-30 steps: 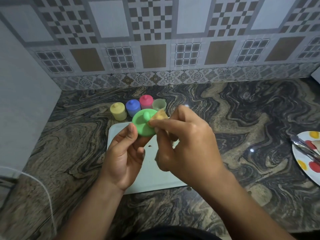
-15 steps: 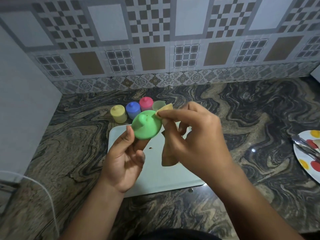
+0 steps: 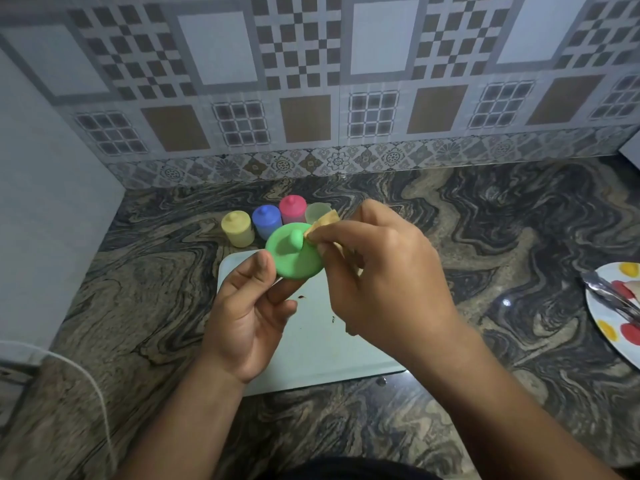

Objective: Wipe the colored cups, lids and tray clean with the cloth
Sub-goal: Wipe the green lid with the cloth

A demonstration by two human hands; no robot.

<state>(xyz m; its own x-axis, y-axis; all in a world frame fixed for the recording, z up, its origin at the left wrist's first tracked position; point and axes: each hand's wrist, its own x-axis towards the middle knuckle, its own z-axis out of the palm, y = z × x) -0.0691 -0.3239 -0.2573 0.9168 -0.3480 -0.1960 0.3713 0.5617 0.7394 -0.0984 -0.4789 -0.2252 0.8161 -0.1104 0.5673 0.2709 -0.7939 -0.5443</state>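
Over the white rectangular plastic tray (image 3: 311,348), in the head view, we hold the round green plastic lid (image 3: 294,261) up in our left hand (image 3: 247,317). The thumb is on the near rim and the fingers are curled beneath, a closed grip on the lid's edge. Our right hand (image 3: 377,275) pinches the small tan cloth (image 3: 325,220) between thumb and fingertips, its grip closed on the fabric, and presses it against the lid just right of the knob. The lid thus lies left of the cloth hand and touches it, with its flat top tilted toward us. We judge the next wipe must sweep round the knob while the left hand turns the lid.

Behind, on the marbled stone desk (image 3: 485,237), the lidded yellow cup (image 3: 237,228), blue cup (image 3: 266,221) and pink cup (image 3: 292,209) stand in a row beside an open pale green cup (image 3: 317,212). Brown specks dot the tray.
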